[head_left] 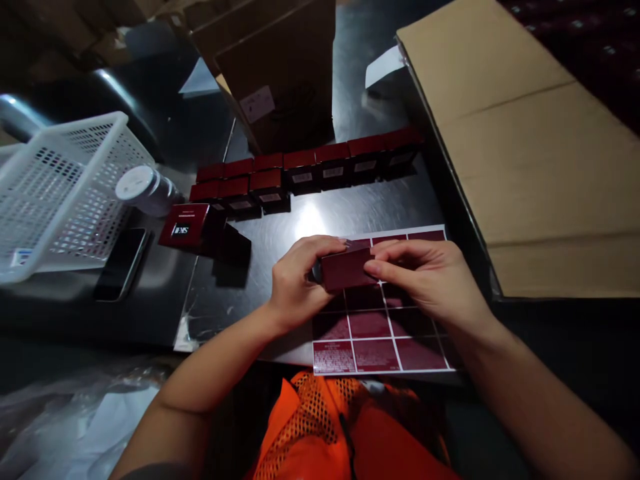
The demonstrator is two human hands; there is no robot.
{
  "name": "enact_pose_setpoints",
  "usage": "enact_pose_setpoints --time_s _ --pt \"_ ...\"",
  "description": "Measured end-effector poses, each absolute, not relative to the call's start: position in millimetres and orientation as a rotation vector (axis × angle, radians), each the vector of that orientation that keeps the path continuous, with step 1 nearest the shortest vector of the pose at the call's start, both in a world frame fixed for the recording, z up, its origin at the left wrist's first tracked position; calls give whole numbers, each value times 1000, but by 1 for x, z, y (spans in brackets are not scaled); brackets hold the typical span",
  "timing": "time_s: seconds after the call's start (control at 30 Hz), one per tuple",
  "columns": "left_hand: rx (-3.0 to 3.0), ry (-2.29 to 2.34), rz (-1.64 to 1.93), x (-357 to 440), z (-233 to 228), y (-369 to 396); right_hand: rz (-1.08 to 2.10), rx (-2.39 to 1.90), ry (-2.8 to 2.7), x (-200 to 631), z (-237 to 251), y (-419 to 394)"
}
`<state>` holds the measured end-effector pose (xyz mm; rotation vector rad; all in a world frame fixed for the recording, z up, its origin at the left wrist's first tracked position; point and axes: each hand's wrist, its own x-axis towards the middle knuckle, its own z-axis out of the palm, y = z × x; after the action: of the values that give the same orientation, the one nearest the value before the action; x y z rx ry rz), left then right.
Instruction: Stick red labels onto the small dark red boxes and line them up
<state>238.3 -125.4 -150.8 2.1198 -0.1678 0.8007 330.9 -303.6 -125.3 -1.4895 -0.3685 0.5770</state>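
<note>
Between my two hands is a small dark red box (347, 269), held above a sheet of dark red stickers (370, 325) divided by white lines. My left hand (303, 280) is wrapped round the box's left end. At its right end, my right hand (425, 270) pinches the corner with thumb and fingertips; whether a sticker is also between them I cannot tell. The sticker sheet lies on the metal table (240, 300) at its front edge. To the left, another dark red box (187, 227) with a white-lettered label lies on the table.
Behind my hands stands a row of several dark red boxes (300, 160), with a brown carton (285, 73) beyond. On the left are a white plastic basket (65, 180), a white-lidded jar (137, 183) and a phone (120, 263). A large cardboard piece (530, 153) borders the right.
</note>
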Motion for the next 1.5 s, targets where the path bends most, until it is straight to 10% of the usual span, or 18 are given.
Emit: enact_pose_setpoints --time_s 0.5,0.83,1.17,1.5 --pt "2147 -160 792 236 -157 -126 510 -1560 -363 328 -132 -300" --pt "1619 349 698 248 -157 -113 -80 -1915 -704 360 -144 -312" --pt "1171 402 468 268 -181 -117 149 -2117 -1289 387 -181 -302" --pt "1967 582 841 271 -190 -111 131 -2204 -1396 386 -176 -302"
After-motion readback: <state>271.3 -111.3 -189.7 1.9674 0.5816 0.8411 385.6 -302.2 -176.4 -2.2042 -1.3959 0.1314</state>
